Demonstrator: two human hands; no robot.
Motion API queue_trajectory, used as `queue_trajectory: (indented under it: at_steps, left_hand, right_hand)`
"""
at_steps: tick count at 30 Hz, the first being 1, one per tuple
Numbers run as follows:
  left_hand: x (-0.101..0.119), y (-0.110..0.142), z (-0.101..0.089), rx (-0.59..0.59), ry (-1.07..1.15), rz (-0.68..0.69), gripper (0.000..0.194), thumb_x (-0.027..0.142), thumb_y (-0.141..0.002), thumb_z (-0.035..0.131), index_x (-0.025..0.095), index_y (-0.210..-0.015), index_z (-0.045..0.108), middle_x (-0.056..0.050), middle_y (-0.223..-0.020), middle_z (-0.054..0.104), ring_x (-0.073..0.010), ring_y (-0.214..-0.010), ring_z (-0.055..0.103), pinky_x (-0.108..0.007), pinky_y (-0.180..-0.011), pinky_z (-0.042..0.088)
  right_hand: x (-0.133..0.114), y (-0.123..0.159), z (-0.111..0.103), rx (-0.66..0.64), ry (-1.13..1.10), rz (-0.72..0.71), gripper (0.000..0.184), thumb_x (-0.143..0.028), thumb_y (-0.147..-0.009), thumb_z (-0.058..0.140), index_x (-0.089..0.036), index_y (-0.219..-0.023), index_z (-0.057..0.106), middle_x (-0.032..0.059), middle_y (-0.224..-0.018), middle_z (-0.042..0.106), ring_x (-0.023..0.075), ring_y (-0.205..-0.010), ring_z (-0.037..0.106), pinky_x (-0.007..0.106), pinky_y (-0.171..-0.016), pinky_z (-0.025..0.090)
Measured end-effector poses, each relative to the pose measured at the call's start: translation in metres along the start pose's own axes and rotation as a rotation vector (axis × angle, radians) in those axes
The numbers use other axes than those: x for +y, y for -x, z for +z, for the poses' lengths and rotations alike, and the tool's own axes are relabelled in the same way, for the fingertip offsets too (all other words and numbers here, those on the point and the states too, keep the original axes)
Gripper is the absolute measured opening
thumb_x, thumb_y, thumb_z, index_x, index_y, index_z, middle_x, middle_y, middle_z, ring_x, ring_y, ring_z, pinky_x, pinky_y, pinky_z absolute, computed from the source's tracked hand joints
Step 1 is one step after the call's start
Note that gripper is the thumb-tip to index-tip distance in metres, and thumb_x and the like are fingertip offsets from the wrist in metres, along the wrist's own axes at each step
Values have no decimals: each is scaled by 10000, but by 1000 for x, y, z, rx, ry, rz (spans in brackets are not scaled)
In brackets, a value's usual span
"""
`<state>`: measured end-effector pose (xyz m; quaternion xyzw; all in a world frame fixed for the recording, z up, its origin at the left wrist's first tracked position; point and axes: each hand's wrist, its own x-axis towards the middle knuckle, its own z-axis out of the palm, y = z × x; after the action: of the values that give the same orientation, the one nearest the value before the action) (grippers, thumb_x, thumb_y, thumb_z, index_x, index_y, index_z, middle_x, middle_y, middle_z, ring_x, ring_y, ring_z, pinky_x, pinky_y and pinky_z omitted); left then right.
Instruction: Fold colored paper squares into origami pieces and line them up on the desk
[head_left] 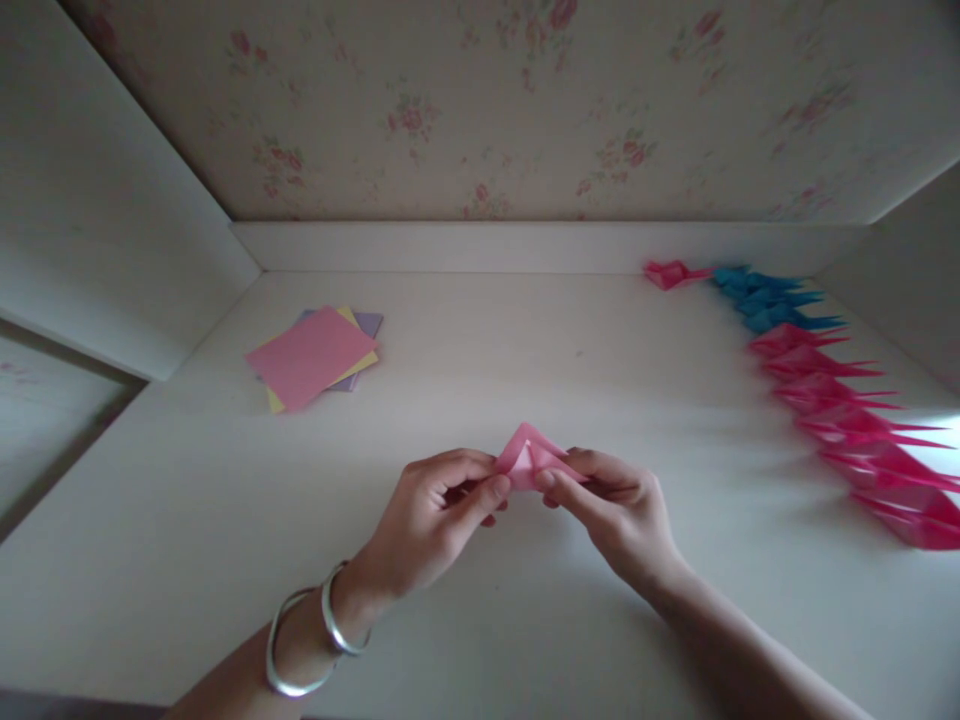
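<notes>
A small piece of folded pink origami paper point(525, 462) is held up between my two hands near the middle of the white table. Its top edge forms a peak, and a paler fold shows inside. My left hand point(442, 510) pinches its left corner between thumb and fingers; two silver bangles point(315, 630) hang on that wrist. At the other side my right hand point(619, 510) grips the right part, thumb on the near face and fingers behind. Parts of the paper are covered by my fingertips.
Left of the hands lies a stack of square paper sheets point(315, 355), pink over yellow and purple. Along the right stands a row of folded paper cranes, pink point(847, 425) and blue point(772, 298), with one pink crane point(671, 275) by the back ledge. A floral wall rises behind the table.
</notes>
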<state>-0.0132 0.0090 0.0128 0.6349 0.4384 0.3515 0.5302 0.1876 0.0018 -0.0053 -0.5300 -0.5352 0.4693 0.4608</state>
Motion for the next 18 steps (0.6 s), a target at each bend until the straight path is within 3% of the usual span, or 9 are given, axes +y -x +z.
queue_trajectory:
  at_steps: [5,8,12,15,18]
  left_hand:
    - [0,0,0,75,-110,8,219,305,-944,582,150,-893,728,-50,-740,734,-148,-661,678,-227,-618,534]
    - [-1,1,0,110,-236,90,190,284,-931,601,160,-872,733,-40,-730,731,-137,-640,663,-214,-595,521]
    - [-1,1,1,81,-223,205,161,260,-876,681,166,-995,733,-65,-861,750,-144,-687,678,-202,-577,534]
    - [-1,2,2,91,-249,270,122,196,-901,634,176,-937,749,-59,-835,747,-148,-695,678,-217,-612,537]
    - [1,2,3,120,-276,244,147,187,-915,604,176,-872,743,-42,-771,728,-143,-672,652,-231,-628,510]
  right_hand:
    - [-2,1,5,43,-12,22,269,-419,-788,745,-179,-673,710,13,-557,657,138,-516,582,245,-486,440]
    - [-2,0,5,80,3,42,299,-445,-812,715,-183,-668,710,20,-537,665,143,-503,597,251,-494,460]
    - [-4,0,5,117,4,39,323,-460,-825,698,-182,-662,707,19,-512,652,145,-489,594,252,-492,465]
    - [-4,1,7,116,5,53,336,-465,-852,669,-178,-679,690,11,-495,635,135,-476,579,241,-481,451]
    - [-3,3,11,109,-9,46,326,-456,-877,647,-186,-695,631,-3,-500,627,119,-454,561,225,-463,433]
